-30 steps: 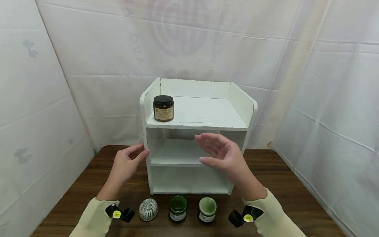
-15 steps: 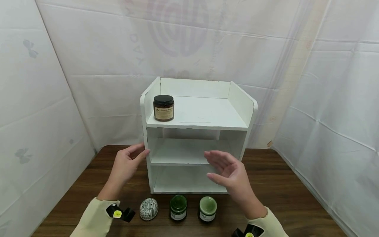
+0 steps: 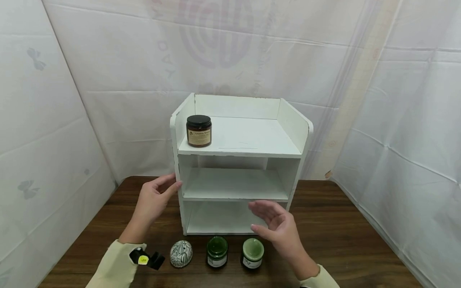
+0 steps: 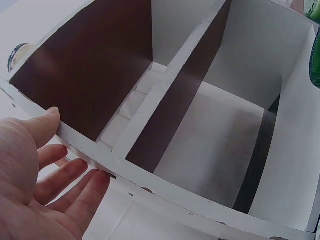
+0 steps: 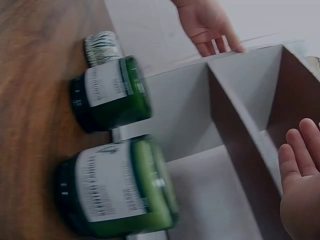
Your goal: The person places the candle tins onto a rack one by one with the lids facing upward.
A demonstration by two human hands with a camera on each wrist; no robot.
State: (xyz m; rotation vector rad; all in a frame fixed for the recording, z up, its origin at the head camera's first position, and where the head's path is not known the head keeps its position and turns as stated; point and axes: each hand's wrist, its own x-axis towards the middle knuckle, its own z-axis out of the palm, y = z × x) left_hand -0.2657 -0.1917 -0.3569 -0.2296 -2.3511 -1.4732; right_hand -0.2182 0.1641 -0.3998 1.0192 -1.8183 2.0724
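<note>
My left hand (image 3: 153,202) grips the front edge of the left side panel of a white wooden shelf unit (image 3: 235,182). In the left wrist view its thumb (image 4: 46,124) lies on the edge while the fingers rest along the outer side. Low before the unit's right half hovers my right hand (image 3: 282,230), holding nothing, fingers loosely bent and thumb apart. Nearest to it stands a jar candle with pale green wax (image 3: 253,252). To the left come a dark green glass jar candle (image 3: 217,251) and a black-and-white patterned tin (image 3: 181,254).
A brown jar with a black lid (image 3: 199,131) stands at the left of the unit's top shelf. The unit sits on a dark wooden table (image 3: 335,224). White sheeting (image 3: 126,100) hangs behind and at both sides.
My right hand has come down from the middle shelf's height to near the pale green jar candle. The left hand has stayed at the panel's edge.
</note>
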